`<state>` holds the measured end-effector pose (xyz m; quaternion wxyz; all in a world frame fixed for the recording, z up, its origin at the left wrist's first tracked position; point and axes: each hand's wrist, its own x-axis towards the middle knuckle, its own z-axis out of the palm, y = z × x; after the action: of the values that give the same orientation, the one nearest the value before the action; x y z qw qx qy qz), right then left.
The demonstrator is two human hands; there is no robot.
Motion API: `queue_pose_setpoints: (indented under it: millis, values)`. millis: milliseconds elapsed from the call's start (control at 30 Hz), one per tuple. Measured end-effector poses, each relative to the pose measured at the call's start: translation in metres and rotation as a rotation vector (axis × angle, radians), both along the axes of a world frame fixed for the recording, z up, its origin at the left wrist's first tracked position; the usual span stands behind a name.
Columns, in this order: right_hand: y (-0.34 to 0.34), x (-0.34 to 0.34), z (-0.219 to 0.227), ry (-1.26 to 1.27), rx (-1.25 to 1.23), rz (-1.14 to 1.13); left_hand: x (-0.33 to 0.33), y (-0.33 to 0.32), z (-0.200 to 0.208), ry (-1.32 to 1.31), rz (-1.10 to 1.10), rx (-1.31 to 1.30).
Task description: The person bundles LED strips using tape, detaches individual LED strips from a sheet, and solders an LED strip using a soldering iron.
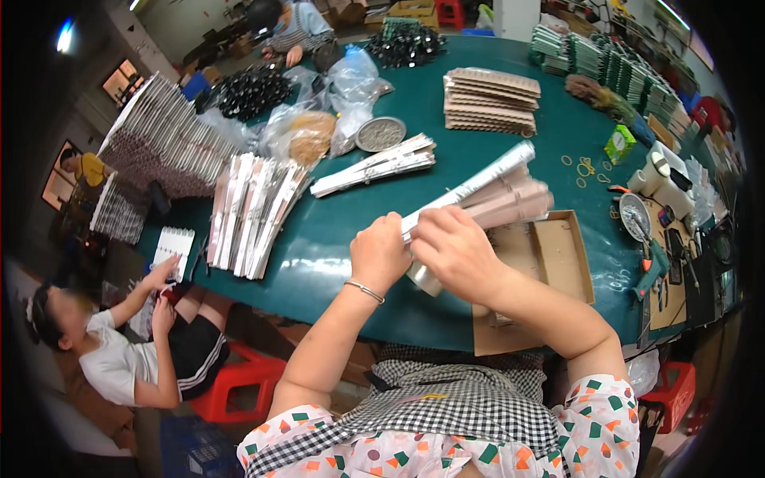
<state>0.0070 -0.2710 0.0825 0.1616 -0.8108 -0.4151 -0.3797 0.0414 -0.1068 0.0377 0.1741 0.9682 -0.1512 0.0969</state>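
Over the near edge of the green table [335,271], both my hands are closed around one bundle of long flat strips [510,191], silvery and pale pink, which fans out toward the far right. My left hand [381,248] grips its lower left side in a fist. Close beside it, my right hand [450,245] bends its fingers over the strips and is slightly blurred. Under my right forearm lies an open cardboard box [570,255]. A smaller bundle of similar strips [374,165] rests beyond my hands, and a wide row of them [255,215] lies to the left.
Tall strip stacks [159,143] rise at the left. Plastic bags [351,84], a bowl of small parts [381,134] and stacked beige pieces [492,99] lie farther back. Rubber bands [586,167] and a green-and-orange hand tool [653,267] are right. One person [119,358] sits left, another [303,28] works opposite.
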Motion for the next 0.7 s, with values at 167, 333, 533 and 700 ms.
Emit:
queue_pose_setpoints:
  millis: [167, 333, 533, 700]
  values:
    - [0.021, 0.021, -0.015, 0.43, 0.177, -0.079, -0.021, 0.022, -0.017, -0.177, -0.119, 0.109]
    - [0.019, 0.062, -0.001, 0.961, 0.129, -0.28, -0.026, 0.022, -0.008, -0.364, -0.206, -0.041]
    - [0.011, 0.076, 0.01, 1.262, 0.102, -0.284, -0.027, 0.028, -0.014, -0.445, -0.248, -0.199]
    - [0.013, 0.084, 0.007, 1.515, 0.011, -0.179, -0.029, 0.029, -0.008, -0.513, -0.419, -0.027]
